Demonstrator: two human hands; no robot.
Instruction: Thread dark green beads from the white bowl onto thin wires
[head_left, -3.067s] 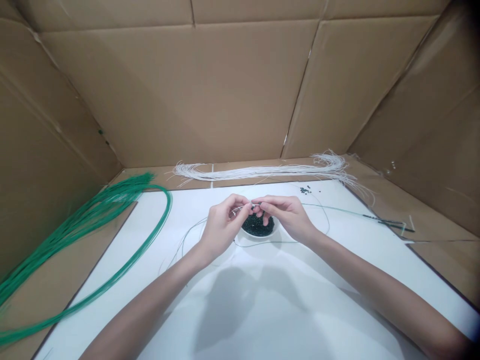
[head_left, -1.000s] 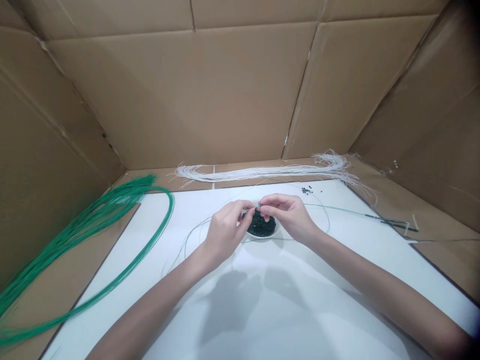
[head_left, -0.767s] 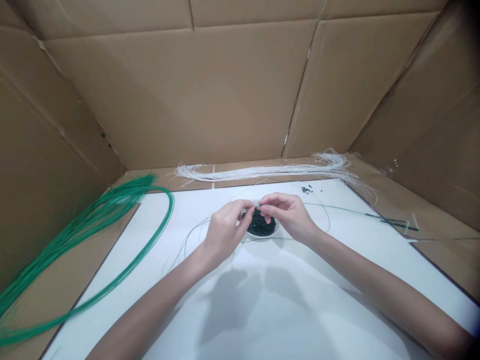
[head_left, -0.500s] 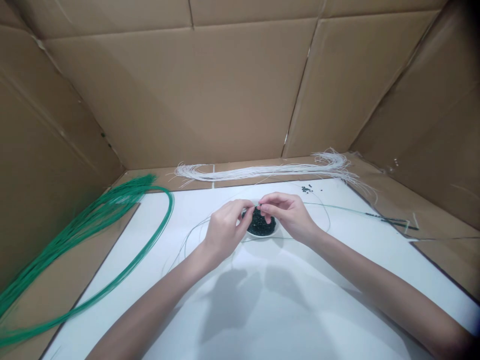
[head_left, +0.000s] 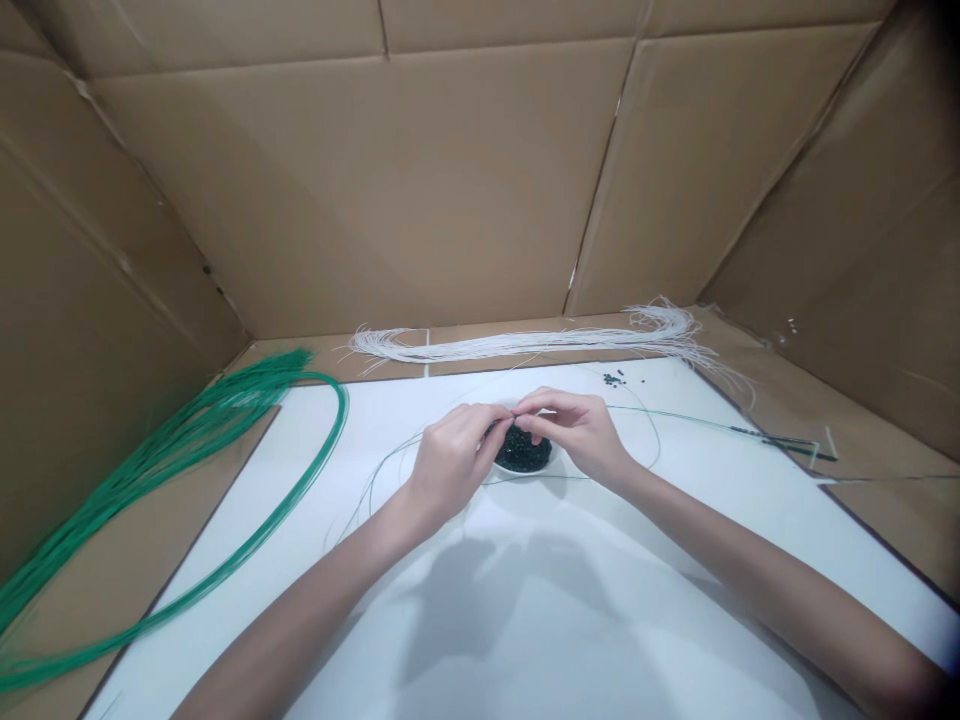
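Note:
Over a small white bowl [head_left: 553,462] filled with tiny dark green beads [head_left: 523,452], my two hands meet at the fingertips. My left hand [head_left: 459,452] is closed in a pinch on a thin green string; strands [head_left: 375,478] trail away left of it. My right hand [head_left: 579,428] also pinches, thumb against index finger, touching the left fingertips. What it holds is too small to make out. Beyond it a green string [head_left: 667,413] runs right to a stretch of dark beads [head_left: 784,442] threaded at its end.
Green strings [head_left: 225,435] lie in a long bundle at the left, one loop curving over the white board [head_left: 360,620]. A white string bundle [head_left: 525,345] stretches along the back. Several loose beads [head_left: 615,379] lie behind my right hand. Cardboard walls [head_left: 375,190] enclose the back and sides.
My fingertips have come closer together and dipped slightly, so the bit of green that showed between them is now covered. The bowl and bundles have stayed put.

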